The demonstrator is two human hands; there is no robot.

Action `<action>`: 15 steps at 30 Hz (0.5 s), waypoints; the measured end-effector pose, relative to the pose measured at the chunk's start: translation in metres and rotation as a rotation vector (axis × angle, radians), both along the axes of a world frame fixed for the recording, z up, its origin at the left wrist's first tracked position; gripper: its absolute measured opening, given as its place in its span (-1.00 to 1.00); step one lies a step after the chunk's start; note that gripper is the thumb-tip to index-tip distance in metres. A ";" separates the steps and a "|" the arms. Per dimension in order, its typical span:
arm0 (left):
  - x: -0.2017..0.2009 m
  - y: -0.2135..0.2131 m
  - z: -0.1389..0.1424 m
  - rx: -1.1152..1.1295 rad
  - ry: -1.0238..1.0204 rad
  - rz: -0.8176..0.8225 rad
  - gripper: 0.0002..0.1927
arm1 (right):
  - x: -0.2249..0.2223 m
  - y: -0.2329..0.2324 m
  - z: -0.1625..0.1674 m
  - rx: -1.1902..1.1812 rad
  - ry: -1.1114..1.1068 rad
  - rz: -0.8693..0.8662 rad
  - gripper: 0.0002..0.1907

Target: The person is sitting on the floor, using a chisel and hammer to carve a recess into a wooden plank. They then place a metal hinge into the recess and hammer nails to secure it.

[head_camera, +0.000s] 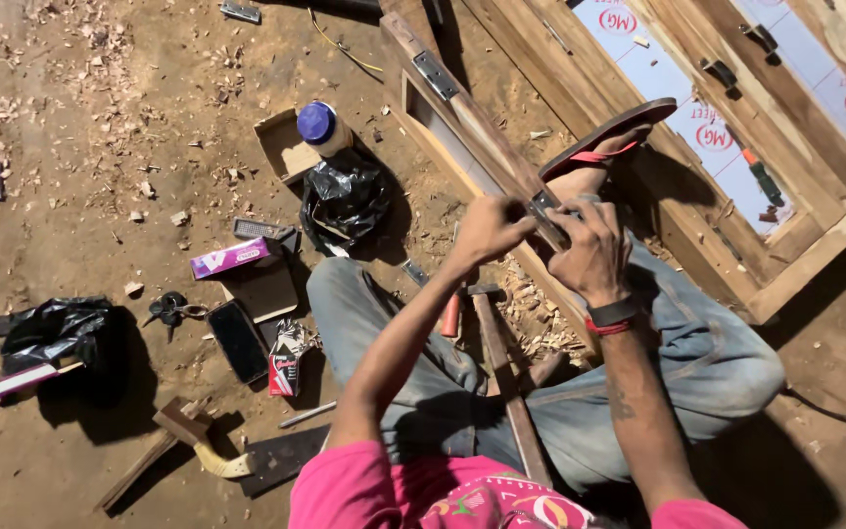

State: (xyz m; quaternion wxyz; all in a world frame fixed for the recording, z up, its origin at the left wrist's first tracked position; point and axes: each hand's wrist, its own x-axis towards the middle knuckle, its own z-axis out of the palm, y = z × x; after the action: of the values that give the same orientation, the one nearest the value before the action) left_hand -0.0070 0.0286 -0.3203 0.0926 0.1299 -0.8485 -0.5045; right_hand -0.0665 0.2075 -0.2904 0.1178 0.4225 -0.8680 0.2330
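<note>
I sit on a dirt floor in jeans, looking down at a long wooden frame piece (462,103) that runs diagonally across my lap. My left hand (487,230) pinches something small against a metal hinge (546,214) on the wood; what it holds is hidden by the fingers. My right hand (594,250), with a dark band at the wrist, is closed on the wood and hinge from the other side. A second hinge (436,74) sits farther up the piece. My foot in a red sandal (607,137) rests by the frame. A hammer (501,362) lies between my legs.
A wooden window frame with glass panes (736,147) lies at the right. On the floor to the left are a black plastic bag (345,196), a blue-capped bottle (321,125), a purple box (232,258), a phone (238,340), scissors (170,311), and wood shavings (540,323).
</note>
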 end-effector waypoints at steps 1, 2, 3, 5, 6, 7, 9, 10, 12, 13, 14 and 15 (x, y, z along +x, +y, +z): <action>-0.010 0.009 0.004 -0.037 -0.027 -0.001 -0.59 | 0.001 0.004 0.002 0.040 -0.001 -0.012 -0.61; -0.020 0.015 0.008 -0.075 -0.053 -0.002 -0.57 | 0.001 0.006 0.003 0.064 -0.001 -0.022 -0.60; -0.026 0.019 0.011 -0.114 -0.077 -0.001 -0.53 | 0.001 0.009 0.004 0.088 0.001 -0.031 -0.58; -0.034 0.024 0.015 -0.132 -0.098 0.006 -0.46 | 0.002 0.015 0.004 0.108 0.008 -0.045 -0.47; -0.036 0.025 0.016 -0.142 -0.110 0.006 -0.42 | 0.002 0.017 0.003 0.102 0.015 -0.056 -0.37; -0.037 0.027 0.016 -0.133 -0.133 0.009 -0.42 | 0.002 0.018 0.001 0.095 0.023 -0.070 -0.27; -0.038 0.030 0.015 -0.106 -0.180 0.015 -0.42 | 0.001 0.022 -0.004 0.032 0.081 -0.046 -0.44; -0.038 0.031 0.014 -0.094 -0.171 -0.003 -0.40 | 0.001 0.023 -0.007 -0.001 0.110 -0.032 -0.52; -0.039 0.032 0.011 -0.068 -0.157 -0.045 -0.36 | -0.001 0.026 -0.015 0.027 0.132 -0.056 -0.57; -0.039 0.032 0.011 -0.062 -0.118 -0.056 -0.38 | -0.003 0.027 -0.018 0.043 0.145 -0.072 -0.60; -0.038 0.032 0.010 -0.055 -0.080 -0.068 -0.41 | -0.004 0.028 -0.022 0.024 0.155 -0.079 -0.64; -0.037 0.032 0.008 -0.047 -0.041 -0.081 -0.43 | -0.006 0.028 -0.026 0.006 0.166 -0.086 -0.68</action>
State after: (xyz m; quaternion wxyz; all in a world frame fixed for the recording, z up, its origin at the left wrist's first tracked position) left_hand -0.0436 0.0602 -0.3125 0.0578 0.1037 -0.8664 -0.4851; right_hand -0.0727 0.2355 -0.3159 0.1981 0.4029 -0.8733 0.1890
